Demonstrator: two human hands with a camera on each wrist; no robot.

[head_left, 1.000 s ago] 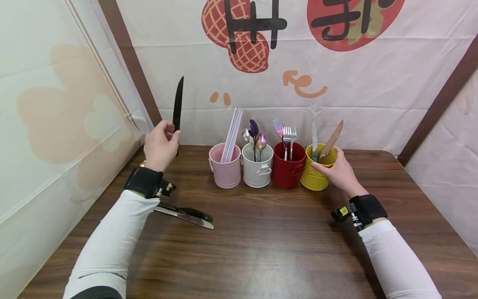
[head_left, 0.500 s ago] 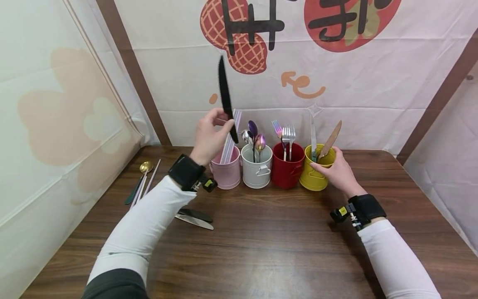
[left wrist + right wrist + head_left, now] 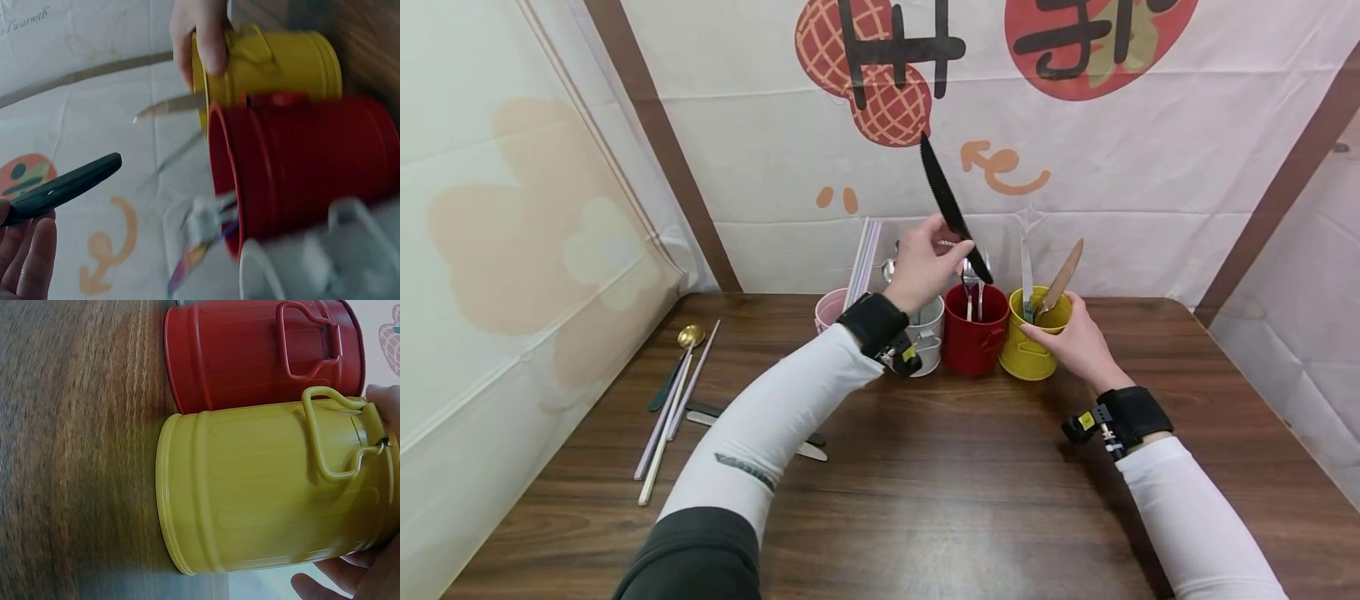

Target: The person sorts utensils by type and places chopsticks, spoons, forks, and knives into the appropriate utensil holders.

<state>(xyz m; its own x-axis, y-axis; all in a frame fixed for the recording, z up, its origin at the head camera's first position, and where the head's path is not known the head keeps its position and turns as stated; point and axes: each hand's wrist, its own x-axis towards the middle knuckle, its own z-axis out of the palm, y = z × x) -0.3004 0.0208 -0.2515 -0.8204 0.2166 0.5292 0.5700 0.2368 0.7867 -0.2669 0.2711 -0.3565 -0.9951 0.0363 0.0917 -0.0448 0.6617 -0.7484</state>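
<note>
In the head view my left hand pinches a black table knife by its handle, serrated blade pointing up and leftward. It hangs above the red bucket, which holds several forks. The left wrist view shows the dark handle standing out past my fingers, apart from the buckets. My right hand grips the rim of the yellow bucket, thumb at the front. Inside that bucket lean a silver knife and a copper-coloured knife. In the right wrist view the yellow bucket stands beside the red one.
Left of the red bucket are a white bucket, partly behind my left wrist, and a pink bucket with chopsticks. On the table's left lie a gold spoon, several chopsticks and knives partly under my left arm.
My left hand has carried the black knife rightward from the left side, past the pink and white buckets, its blade now tilting left. My right hand has stayed on the yellow bucket.
</note>
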